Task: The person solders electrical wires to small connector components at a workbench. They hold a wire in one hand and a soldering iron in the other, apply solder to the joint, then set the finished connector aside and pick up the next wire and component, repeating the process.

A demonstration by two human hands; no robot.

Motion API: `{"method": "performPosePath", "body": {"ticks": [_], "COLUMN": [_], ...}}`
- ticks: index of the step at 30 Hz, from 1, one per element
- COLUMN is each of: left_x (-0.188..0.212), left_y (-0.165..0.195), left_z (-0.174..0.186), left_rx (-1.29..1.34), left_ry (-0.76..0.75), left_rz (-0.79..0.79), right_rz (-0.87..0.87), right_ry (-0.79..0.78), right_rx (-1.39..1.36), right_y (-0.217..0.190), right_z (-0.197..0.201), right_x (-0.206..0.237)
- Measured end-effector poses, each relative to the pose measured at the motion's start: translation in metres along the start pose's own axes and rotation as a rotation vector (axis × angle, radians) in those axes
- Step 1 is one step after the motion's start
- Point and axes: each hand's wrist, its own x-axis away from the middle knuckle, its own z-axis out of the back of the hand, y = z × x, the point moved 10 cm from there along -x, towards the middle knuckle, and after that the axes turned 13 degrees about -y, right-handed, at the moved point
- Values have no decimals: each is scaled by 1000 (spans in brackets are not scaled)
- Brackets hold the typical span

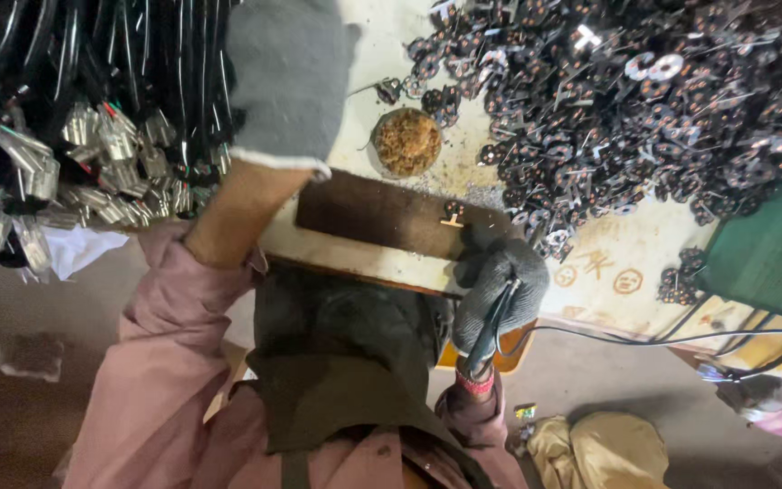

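Right hand, gloved, fisted round soldering iron, tip by small part on wood block. Left hand reaches wire bundle; grip unclear. Keep tip steady on part.

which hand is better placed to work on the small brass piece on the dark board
Right. The right hand already holds the black corded tool just below the brass piece; the left hand is raised over the cable bundle.
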Motion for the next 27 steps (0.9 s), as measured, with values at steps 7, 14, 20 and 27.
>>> {"method": "performPosePath", "body": {"ticks": [7,14,20,27], "left_x": [55,173,183,167], "left_y": [-31,54,25,3], "left_z": [14,-58,-119,-105], "left_rx": [177,634,1010,1003], "left_ry": [44,-800,-1119,-700], "left_rz": [17,-551,173,44], "right_rz": [66,41,55,155], "right_ry": [-110,42,-49,2], "right_rx": [-56,280,-49,86], "right_y": [-19,-34,-18,-21], "right_z": [-4,28,-21,-1], "right_x": [-15,15,35,25]}}
